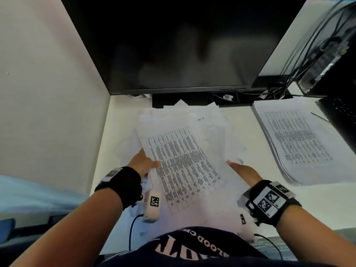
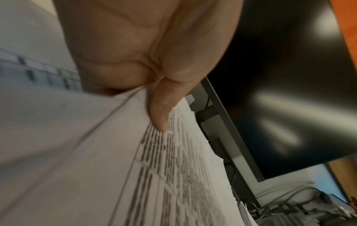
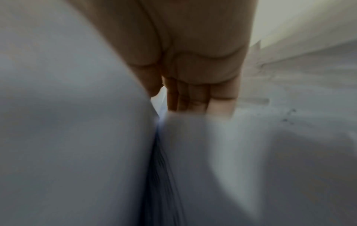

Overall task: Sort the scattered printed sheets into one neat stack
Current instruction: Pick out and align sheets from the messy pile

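Landmark for all positions: the dark monitor (image 1: 179,43) standing at the back of the white desk (image 1: 240,209).

Left of the monitor, a plain white partition wall (image 1: 48,93) closes off the desk's side.

In front of the monitor and slightly left of its centre, the left hand (image 1: 143,163) holds the left edge of a printed sheet (image 1: 185,166) covered with a dense table. In the left wrist view the thumb (image 2: 160,110) presses on the printed face and the paper edge runs into the hand; the other fingers are hidden behind the sheet. A dark strap with a marker tag sits on that wrist.

Directly below the monitor's lower edge, a loose pile of scattered sheets (image 1: 212,120) lies fanned at differing angles, partly beneath the held sheet.

In front of the monitor's right half, the right hand (image 1: 243,171) reaches the held sheet's right edge. In the right wrist view the fingers (image 3: 193,94) lie together, extended into the papers; the view is blurred, and whether they clamp a sheet cannot be told.

To the right of the monitor, a squared stack of printed sheets (image 1: 300,139) rests on the desk, apart from the scattered pile. Behind it, cables (image 1: 273,91) and dark equipment (image 1: 331,60) occupy the back right corner.
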The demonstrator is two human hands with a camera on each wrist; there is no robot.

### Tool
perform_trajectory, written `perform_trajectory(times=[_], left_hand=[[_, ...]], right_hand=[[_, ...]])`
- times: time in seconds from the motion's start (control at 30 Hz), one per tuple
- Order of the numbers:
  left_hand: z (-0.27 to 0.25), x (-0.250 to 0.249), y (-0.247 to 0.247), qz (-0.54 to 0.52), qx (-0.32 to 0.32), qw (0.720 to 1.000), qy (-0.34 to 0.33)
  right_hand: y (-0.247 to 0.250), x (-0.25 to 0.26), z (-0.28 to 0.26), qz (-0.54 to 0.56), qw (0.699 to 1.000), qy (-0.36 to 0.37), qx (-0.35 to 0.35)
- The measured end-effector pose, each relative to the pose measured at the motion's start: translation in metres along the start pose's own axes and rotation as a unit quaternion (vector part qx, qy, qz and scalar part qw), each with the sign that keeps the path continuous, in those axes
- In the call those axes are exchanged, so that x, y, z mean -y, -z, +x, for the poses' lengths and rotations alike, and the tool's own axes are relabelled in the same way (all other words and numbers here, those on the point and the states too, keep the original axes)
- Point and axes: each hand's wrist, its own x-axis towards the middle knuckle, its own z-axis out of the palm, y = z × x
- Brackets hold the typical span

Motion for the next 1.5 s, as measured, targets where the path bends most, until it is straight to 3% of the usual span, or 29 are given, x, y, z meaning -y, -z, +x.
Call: perform_trajectory(times=[0.1,0.2,0.27,0.4,0.5,0.57,0.73,0.83,0.97,1.1,1.23,1.37,1.5], left_hand=[[-0.024,-0.011,-0.002,0.010,0.077,0.997,0.025],[-0.036,-0.018,0.000,-0.024,0.123,0.992,-0.016],[-0.045,-0.029,0.004,-0.035,0.137,0.988,-0.056],[-0.063,-0.060,0.019,-0.056,0.158,0.978,-0.120],[-0.085,-0.099,0.019,-0.033,0.133,0.974,-0.180],[-0.096,-0.126,0.016,-0.037,0.077,0.968,-0.236],[-0.125,-0.174,-0.001,-0.151,-0.085,0.918,-0.357],[-0.133,-0.179,-0.013,-0.157,-0.105,0.908,-0.373],[-0.130,-0.165,-0.018,-0.121,-0.115,0.933,-0.320],[-0.127,-0.162,-0.024,-0.101,-0.106,0.940,-0.310],[-0.131,-0.172,-0.033,-0.093,-0.136,0.927,-0.338],[-0.136,-0.177,-0.041,-0.160,-0.151,0.906,-0.361],[-0.128,-0.165,-0.046,-0.195,-0.187,0.901,-0.340]], right_hand=[[0.003,0.003,0.000,0.123,0.991,0.008,0.046],[0.007,0.013,0.000,-0.044,0.994,0.061,0.085],[0.010,0.027,-0.008,-0.190,0.971,0.121,0.080],[0.024,0.059,-0.025,-0.182,0.957,0.219,0.059],[0.027,0.074,-0.041,-0.132,0.948,0.290,0.030],[0.026,0.087,-0.054,-0.086,0.931,0.355,0.003],[0.027,0.109,-0.073,-0.011,0.843,0.532,-0.075],[0.029,0.111,-0.072,-0.004,0.843,0.533,-0.077],[0.033,0.105,-0.059,0.006,0.873,0.483,-0.070],[0.025,0.104,-0.051,0.005,0.893,0.448,-0.051],[0.018,0.115,-0.057,0.044,0.888,0.455,-0.050],[0.013,0.114,-0.060,0.109,0.861,0.488,-0.090],[0.009,0.106,-0.046,0.102,0.880,0.459,-0.076]])
